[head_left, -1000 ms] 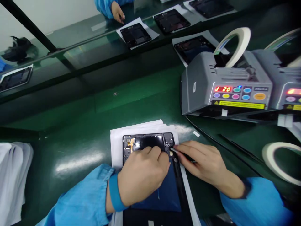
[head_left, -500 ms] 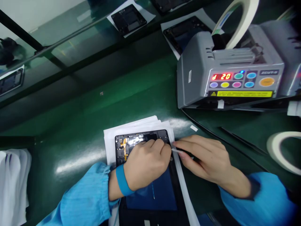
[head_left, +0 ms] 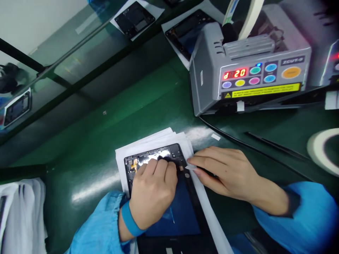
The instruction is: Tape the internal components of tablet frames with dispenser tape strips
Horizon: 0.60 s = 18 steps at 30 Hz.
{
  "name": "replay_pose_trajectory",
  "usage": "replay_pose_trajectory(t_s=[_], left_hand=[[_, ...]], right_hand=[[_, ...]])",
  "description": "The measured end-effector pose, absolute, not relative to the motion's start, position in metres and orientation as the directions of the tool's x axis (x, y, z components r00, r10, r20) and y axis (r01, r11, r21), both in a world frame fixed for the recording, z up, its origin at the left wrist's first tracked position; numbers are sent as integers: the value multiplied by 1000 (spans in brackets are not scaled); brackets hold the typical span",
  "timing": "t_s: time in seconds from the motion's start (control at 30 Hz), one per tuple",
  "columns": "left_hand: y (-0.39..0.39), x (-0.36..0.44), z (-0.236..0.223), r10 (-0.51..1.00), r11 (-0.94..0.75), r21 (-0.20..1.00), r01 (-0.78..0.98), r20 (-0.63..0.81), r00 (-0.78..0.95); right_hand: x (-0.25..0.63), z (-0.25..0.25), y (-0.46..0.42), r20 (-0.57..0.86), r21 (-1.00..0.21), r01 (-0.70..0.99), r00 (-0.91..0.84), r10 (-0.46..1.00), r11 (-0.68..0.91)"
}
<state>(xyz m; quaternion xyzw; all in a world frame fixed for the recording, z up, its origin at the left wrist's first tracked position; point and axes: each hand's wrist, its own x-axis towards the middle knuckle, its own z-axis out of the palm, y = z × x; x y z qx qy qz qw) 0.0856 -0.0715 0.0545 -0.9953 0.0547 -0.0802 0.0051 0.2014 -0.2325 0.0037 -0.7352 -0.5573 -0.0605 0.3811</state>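
Observation:
An opened black tablet (head_left: 182,211) with a blue inner panel lies on a stack of white sheets (head_left: 148,143) on the green bench. My left hand (head_left: 152,192) rests on its upper part, fingers curled and pressing down near the shiny strip at the top edge. My right hand (head_left: 225,173) lies at the tablet's right edge, its fingers pinched on a small whitish strip of tape (head_left: 191,167) and a dark thin tool beneath the fingers.
A grey tape dispenser (head_left: 246,63) reading "20" stands at the back right, a second one at the right edge. A tape roll (head_left: 321,150) lies at right. Black cable (head_left: 238,143) crosses the bench. More tablets (head_left: 134,17) lie on the far conveyor. White cloth (head_left: 18,211) at left.
The view has tilted and shifted. My left hand slid left along the tablet's top edge. My right hand stays at the right edge with the tape strip.

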Motion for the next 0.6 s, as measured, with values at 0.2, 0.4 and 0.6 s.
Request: replay_pose_trajectory(t_s=[0.2,0.4,0.6], left_hand=[[-72,82,53,-29,-968,245,-62,135,990],[-70,80,46,10,-900,435,-37,107,994],[-68,82,44,-22,-884,464,-54,75,997]], right_hand=[[200,4,-230,474,-462,884,313,823,-70],[200,6,-228,470,-463,884,307,827,-65],[199,7,-228,467,-468,882,307,829,-63]])
